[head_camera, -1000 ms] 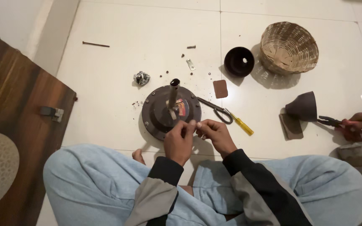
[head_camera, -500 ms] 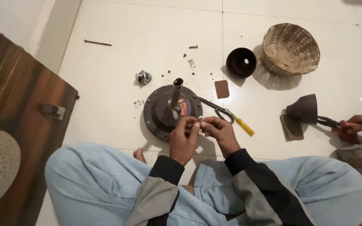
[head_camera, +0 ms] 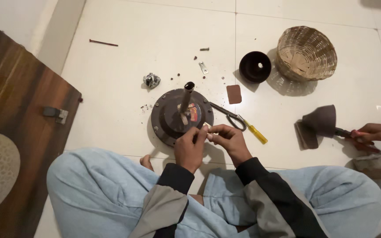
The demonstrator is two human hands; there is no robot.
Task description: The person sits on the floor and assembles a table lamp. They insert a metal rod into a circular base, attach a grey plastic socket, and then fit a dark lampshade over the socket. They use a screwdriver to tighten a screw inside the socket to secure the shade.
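Note:
I sit cross-legged on a white tiled floor. My left hand (head_camera: 190, 147) and my right hand (head_camera: 226, 140) meet just in front of a round dark metal motor housing (head_camera: 166, 119) with an upright shaft (head_camera: 186, 98). Both hands pinch a small pale piece (head_camera: 208, 128) between their fingertips, close to the housing's near right edge. What the piece is cannot be made out. Dark scissors (head_camera: 228, 115) and a yellow-handled screwdriver (head_camera: 255, 132) lie right of the housing, just beyond my right hand.
A wicker basket (head_camera: 306, 53), a dark round cup (head_camera: 255, 67), a brown square pad (head_camera: 233, 94), a crumpled foil ball (head_camera: 151, 80) and scattered screws lie on the floor. Another person's hand (head_camera: 378, 132) holds a tool in a dark cone (head_camera: 320, 121). A wooden panel (head_camera: 18, 119) stands at left.
My hands have stayed joined at the housing's near edge, with the fingers shifting slightly on the small piece. The other person's hand at right has barely moved.

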